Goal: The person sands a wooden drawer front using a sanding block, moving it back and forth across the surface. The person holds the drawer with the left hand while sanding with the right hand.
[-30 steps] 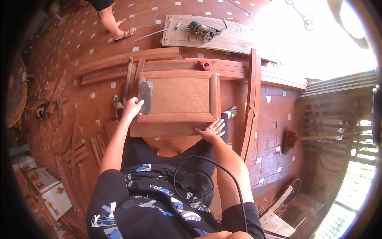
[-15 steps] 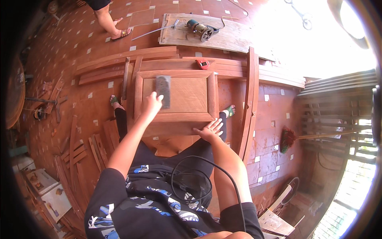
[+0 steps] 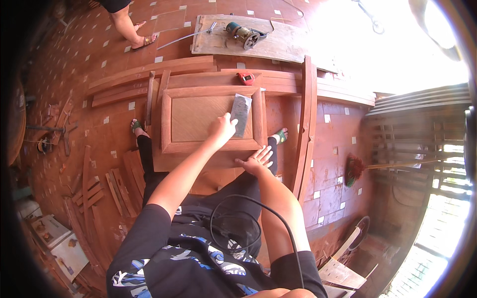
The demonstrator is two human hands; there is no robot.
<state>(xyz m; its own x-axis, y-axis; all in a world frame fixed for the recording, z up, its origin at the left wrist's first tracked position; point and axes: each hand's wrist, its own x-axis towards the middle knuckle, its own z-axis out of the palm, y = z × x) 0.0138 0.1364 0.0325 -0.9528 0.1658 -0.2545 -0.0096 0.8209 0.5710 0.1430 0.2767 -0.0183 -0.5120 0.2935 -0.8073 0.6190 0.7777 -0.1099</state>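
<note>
Two bare hands, the left hand (image 3: 224, 129) gripping a gray strip (image 3: 241, 115) over the right part of a framed wooden panel (image 3: 198, 116), the right hand (image 3: 256, 161) spread open at the panel's near right corner, a red tape measure (image 3: 245, 78) past its far edge, a power tool (image 3: 243, 36) farther off.

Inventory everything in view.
Framed rectangular wooden panel: 1, brown, central.
Rectangular sheet: 1, grey, on panel.
Tape measure: 1, red, beyond panel.
Cylindrical power tool: 1, teal, on board.
Flat wooden board: 1, pale, top centre.
Wooden planks: several, brown, around panel.
Floor tiles: many, reddish, throughout.
Long-handled broom: 1, red, right.
Looped cable: 1, black, over body.
Another person: 1, black shorts, upper left.
Left hand: 1, bare, gripping sheet.
Right hand: 1, bare, at panel's corner.
</note>
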